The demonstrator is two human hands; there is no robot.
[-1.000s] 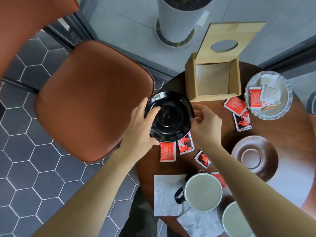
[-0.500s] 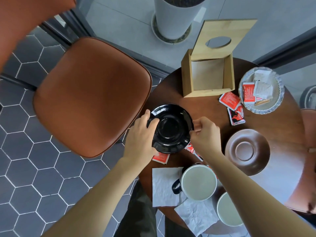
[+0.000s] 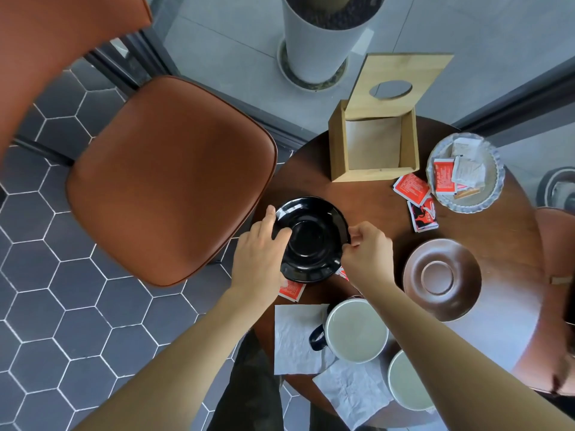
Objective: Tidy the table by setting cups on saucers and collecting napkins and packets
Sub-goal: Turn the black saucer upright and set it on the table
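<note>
A black saucer (image 3: 311,237) is at the left edge of the round wooden table (image 3: 373,206). My left hand (image 3: 259,259) grips its left rim, thumb on top. My right hand (image 3: 367,253) pinches its right rim. A brown saucer (image 3: 441,278) lies to the right. Two cups sit near me: one with a dark handle (image 3: 354,331), another (image 3: 407,381) at the bottom. Two white napkins (image 3: 295,337) (image 3: 351,396) lie beside them. Red packets (image 3: 410,188) (image 3: 423,216) lie by the glass dish; another red packet (image 3: 291,290) peeks from under the saucer.
An open wooden box (image 3: 373,144) stands at the table's back. A glass dish (image 3: 465,172) at the back right holds several packets. A brown leather chair (image 3: 168,181) is close on the left. A white planter (image 3: 323,35) stands on the floor beyond.
Both hands have brought the black saucer toward me, away from the wooden box. It now covers most of the red packets near the table's left edge.
</note>
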